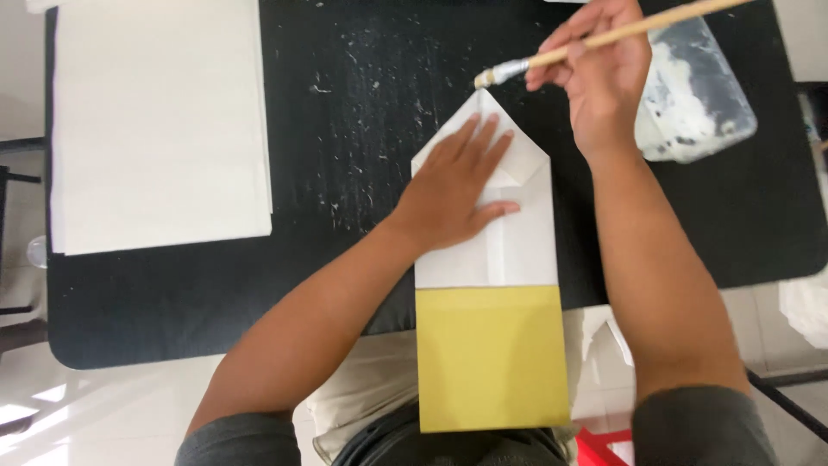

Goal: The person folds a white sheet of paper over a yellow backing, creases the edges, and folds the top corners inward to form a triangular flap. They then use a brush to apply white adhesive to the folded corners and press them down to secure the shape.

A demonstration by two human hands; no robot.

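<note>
Bright, even daylight fills the view; the white paper stack [159, 121] nearly blows out, glare streaks the floor [52, 406] at lower left, shadows stay soft, and edges bend slightly

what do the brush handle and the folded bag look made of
Brush handle: pale bare wood, seemingly unvarnished, with a metal ferrule. Folded bag: paper, matte white with crisp creases, and a yellow-olive lower section. Right hand holds the brush.
</note>
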